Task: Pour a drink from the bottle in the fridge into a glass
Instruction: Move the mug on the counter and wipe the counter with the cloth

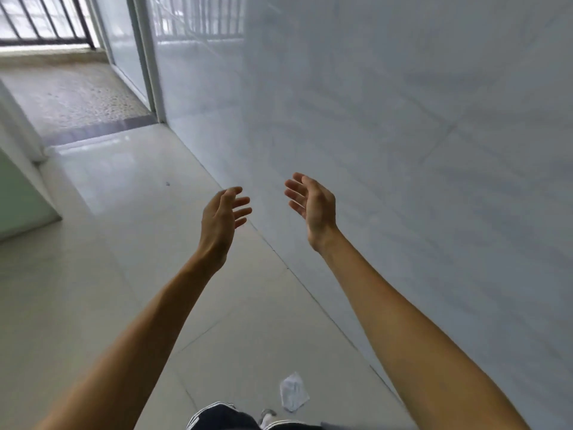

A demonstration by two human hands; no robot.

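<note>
**Progress:** judged at the outset. Found no bottle, no glass and no worktop anywhere in view; counted no step as done. Left to do, by that reckoning: reaching the fridge, taking out the bottle, finding a glass, pouring.

**Hands:** left hand (224,212) and right hand (310,206) raised ahead on outstretched bare forearms, palms turned toward each other, fingers spread and loosely bent, near each other but apart. Held nothing, touched nothing.

**Surroundings:** pale tiled floor (124,243); glossy white wall (403,119) at right; barred railing (46,23) far off at upper left; crumpled whitish scrap (293,392) on the floor near dark striped shorts (217,418).

**Hard to make out:** pale green panel (15,193) at the left edge, cut off by the frame; could not tell whether fridge, door or cabinet. Could not tell paper from plastic in the scrap. Somewhat blurred throughout.
</note>
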